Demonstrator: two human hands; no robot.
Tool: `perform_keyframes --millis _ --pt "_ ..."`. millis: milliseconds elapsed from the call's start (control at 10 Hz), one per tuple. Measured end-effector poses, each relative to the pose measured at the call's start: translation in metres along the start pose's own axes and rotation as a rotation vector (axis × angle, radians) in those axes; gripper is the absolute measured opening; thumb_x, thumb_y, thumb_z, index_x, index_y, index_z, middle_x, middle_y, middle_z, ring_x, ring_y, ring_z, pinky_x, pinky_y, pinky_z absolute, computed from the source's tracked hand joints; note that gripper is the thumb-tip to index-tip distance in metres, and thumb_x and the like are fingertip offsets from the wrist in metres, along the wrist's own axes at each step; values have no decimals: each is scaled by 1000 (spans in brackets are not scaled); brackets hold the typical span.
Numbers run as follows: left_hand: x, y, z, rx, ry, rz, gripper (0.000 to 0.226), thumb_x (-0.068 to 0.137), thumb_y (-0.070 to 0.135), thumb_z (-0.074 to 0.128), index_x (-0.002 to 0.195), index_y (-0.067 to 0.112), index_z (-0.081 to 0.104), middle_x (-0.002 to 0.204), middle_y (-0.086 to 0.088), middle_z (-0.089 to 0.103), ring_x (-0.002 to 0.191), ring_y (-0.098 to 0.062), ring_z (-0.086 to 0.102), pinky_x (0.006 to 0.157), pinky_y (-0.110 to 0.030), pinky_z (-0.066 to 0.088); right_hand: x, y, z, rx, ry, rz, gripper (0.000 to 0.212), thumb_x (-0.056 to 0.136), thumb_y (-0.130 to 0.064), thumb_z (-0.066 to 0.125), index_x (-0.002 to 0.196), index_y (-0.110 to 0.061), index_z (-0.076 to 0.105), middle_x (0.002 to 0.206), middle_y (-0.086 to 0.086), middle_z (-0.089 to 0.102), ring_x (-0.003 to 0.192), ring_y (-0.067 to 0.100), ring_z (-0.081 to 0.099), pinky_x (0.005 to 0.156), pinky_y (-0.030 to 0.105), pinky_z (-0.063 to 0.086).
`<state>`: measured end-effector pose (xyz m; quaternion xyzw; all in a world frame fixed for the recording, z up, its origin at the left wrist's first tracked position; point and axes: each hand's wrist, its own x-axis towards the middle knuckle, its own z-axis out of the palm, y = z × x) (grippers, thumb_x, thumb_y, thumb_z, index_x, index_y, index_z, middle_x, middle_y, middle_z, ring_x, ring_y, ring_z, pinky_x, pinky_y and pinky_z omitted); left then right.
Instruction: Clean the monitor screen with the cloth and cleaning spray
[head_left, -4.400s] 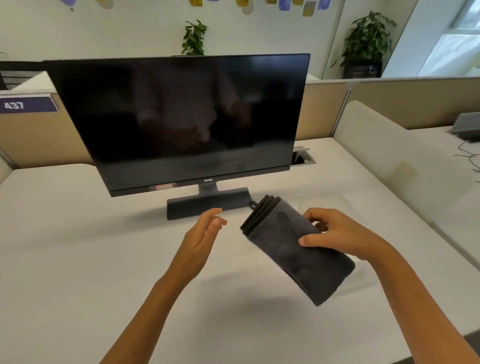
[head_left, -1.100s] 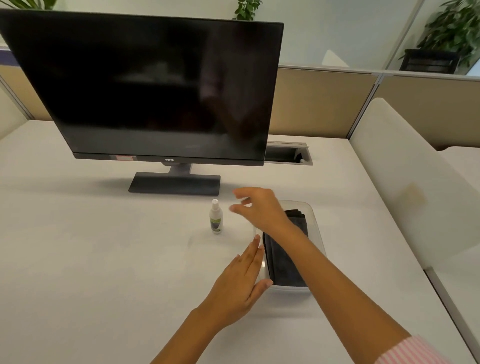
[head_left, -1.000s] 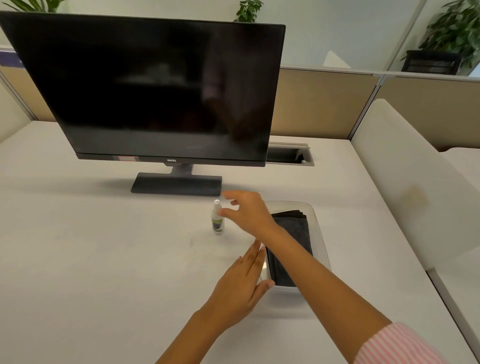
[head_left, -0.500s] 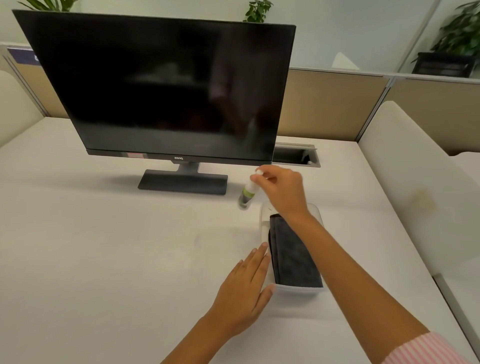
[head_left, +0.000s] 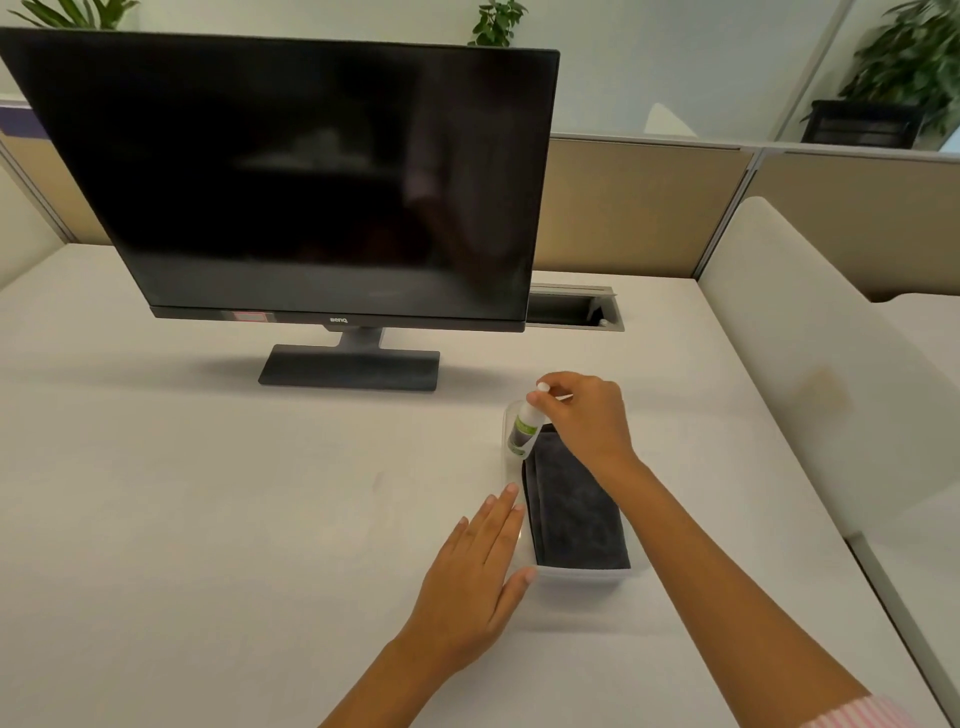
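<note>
The spray bottle (head_left: 525, 426) is pinched near its cap by the right hand (head_left: 584, 415), over the tray (head_left: 576, 576) holding the cloth (head_left: 574, 512), probably for stowing; the flat left hand (head_left: 475, 569) steadies the tray beside it on the counter (head_left: 208, 519).

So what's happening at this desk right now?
A person is at a desk with a dark monitor. The right hand pinches a small spray bottle by its top, over the far end of a clear tray holding a folded dark cloth. The left hand rests flat against the tray's side.
</note>
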<state>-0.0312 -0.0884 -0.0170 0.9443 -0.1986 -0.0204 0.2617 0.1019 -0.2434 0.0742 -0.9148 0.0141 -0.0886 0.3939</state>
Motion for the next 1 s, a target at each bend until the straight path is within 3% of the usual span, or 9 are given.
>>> perform_keyframes --millis 400,600,700,800,900,1000 --pt "0 0 -2 20 -30 -4 61 85 69 2 138 43 -15 148 24 -20 137 1 -20 108 -22 -16 9 6 20 -120 -168 33 34 93 -25 55 125 -14 59 130 10 59 112 27 58 103 30 38" --pt "-1 -2 -7 18 -47 27 58 89 65 4 137 45 -22 148 26 -24 137 2 -23 109 -24 -16 8 0 14 -66 -297 112 46 94 -18 52 138 -11 42 142 11 46 124 28 49 107 28 31" --pt "-7 -16 -16 31 -42 32 59 91 62 7 136 45 -27 147 26 -28 136 2 -25 108 -23 -17 -1 -8 8 -107 -261 61 55 91 -16 58 142 -17 37 143 7 45 126 28 47 106 36 36" --pt "-16 -30 -24 39 -29 20 61 93 60 9 137 42 -27 148 23 -29 136 2 -26 109 -23 -15 -9 -18 5 -77 -165 54 49 92 -17 57 138 -19 42 141 7 47 126 27 47 107 37 36" --pt "-33 -71 -44 40 -30 -34 61 95 54 14 141 35 -22 151 18 -25 138 0 -23 112 -24 -10 -40 -34 17 -100 93 -77 28 94 -12 53 121 -13 59 129 10 56 118 27 51 101 28 35" --pt "-45 -97 -62 61 -41 -103 62 96 51 16 142 30 -20 151 16 -23 138 -1 -22 112 -23 -9 -57 -46 30 -121 201 -154 22 93 -9 53 110 -8 66 118 12 63 110 27 55 95 24 36"
